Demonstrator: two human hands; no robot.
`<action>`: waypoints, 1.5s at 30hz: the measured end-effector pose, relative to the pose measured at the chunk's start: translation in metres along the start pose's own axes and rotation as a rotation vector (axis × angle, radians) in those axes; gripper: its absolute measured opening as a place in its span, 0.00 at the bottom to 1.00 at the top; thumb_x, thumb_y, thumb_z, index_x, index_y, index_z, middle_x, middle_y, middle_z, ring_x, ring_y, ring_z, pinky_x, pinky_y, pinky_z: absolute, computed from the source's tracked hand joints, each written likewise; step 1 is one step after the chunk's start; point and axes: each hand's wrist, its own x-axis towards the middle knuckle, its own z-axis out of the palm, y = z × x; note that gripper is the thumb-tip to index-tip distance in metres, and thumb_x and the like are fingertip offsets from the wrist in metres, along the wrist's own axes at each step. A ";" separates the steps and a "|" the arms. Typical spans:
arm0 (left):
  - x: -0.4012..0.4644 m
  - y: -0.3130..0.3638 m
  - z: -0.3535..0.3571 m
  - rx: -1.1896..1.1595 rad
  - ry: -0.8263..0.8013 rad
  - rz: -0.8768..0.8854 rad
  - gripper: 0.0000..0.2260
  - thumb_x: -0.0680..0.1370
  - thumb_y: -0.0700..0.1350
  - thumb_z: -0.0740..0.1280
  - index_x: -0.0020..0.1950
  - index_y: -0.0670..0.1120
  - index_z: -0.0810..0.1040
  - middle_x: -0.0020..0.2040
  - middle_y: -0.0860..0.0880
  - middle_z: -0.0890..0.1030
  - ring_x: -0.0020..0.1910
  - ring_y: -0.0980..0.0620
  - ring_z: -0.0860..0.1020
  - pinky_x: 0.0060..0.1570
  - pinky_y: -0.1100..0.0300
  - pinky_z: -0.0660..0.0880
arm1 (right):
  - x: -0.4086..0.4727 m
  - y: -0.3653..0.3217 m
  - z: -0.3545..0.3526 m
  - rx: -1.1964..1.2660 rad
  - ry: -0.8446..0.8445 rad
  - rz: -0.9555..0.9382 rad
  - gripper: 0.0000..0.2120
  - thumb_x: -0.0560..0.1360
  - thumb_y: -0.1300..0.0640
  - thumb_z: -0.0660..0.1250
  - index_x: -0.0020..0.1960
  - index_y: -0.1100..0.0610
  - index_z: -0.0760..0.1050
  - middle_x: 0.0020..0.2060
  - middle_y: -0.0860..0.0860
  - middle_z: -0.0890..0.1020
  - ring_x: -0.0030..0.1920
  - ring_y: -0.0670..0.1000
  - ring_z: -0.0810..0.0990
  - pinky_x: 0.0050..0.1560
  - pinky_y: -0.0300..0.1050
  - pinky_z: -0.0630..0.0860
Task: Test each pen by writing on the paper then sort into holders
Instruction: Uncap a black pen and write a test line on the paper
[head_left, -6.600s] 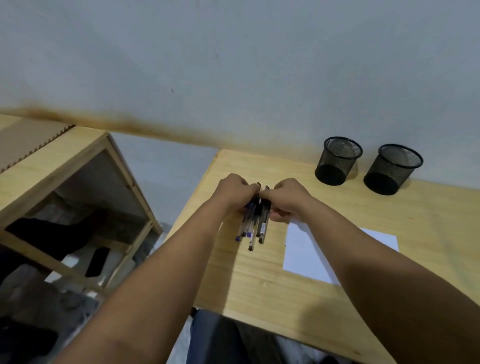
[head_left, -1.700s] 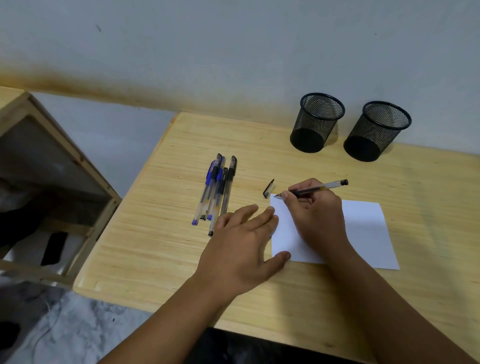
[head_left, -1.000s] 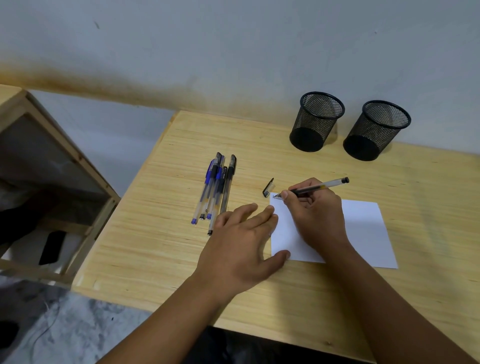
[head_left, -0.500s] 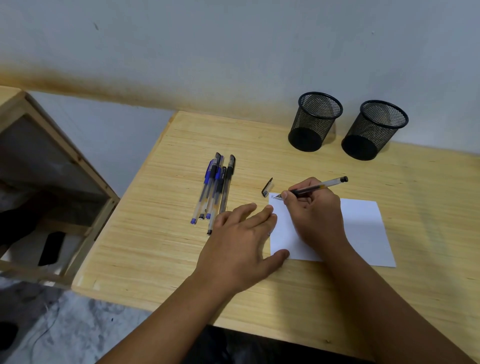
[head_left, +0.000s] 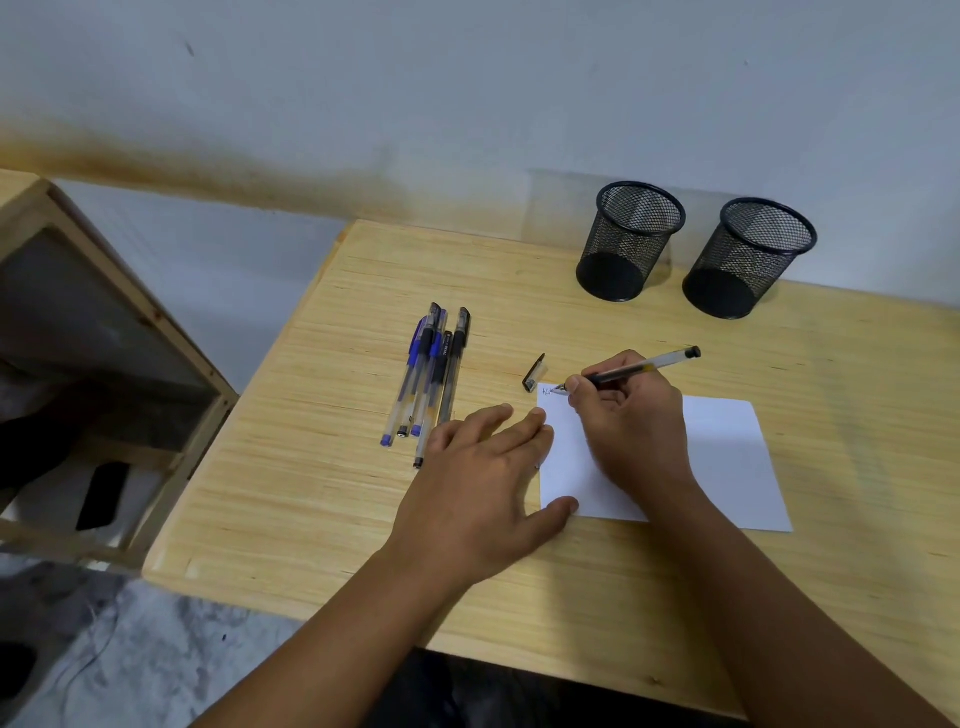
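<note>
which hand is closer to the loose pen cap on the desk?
Right. The right hand writes just beside the pen cap, pen tip almost at it; the left hand lies flat, nearer the person.

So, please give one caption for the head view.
Right hand tests a pen on paper; left hand steadies it.

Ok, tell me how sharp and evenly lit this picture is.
Head view: soft, even light, no glare; faint shadows beside the two mesh holders and under the right hand. The table edges bow from the wide lens. Pens look sharp; the marks on the paper are too small to read.
</note>
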 end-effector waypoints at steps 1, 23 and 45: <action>0.000 0.000 0.000 -0.001 -0.002 0.001 0.29 0.75 0.68 0.57 0.72 0.56 0.70 0.76 0.59 0.67 0.76 0.53 0.59 0.67 0.49 0.59 | 0.000 0.000 0.000 -0.006 0.007 -0.003 0.04 0.76 0.57 0.71 0.46 0.57 0.77 0.35 0.49 0.84 0.38 0.45 0.84 0.42 0.41 0.82; -0.001 0.001 0.000 -0.014 0.015 0.001 0.28 0.74 0.68 0.59 0.70 0.55 0.72 0.75 0.59 0.69 0.75 0.52 0.62 0.66 0.49 0.61 | -0.001 0.001 -0.002 0.002 0.016 -0.056 0.05 0.75 0.59 0.72 0.46 0.60 0.77 0.33 0.45 0.81 0.36 0.42 0.82 0.38 0.31 0.77; 0.000 0.003 -0.001 0.009 -0.001 -0.020 0.30 0.74 0.69 0.57 0.73 0.57 0.69 0.76 0.60 0.66 0.76 0.55 0.58 0.68 0.50 0.57 | -0.001 0.002 -0.013 0.291 0.028 0.116 0.04 0.76 0.59 0.72 0.48 0.60 0.79 0.38 0.52 0.86 0.41 0.49 0.85 0.45 0.44 0.82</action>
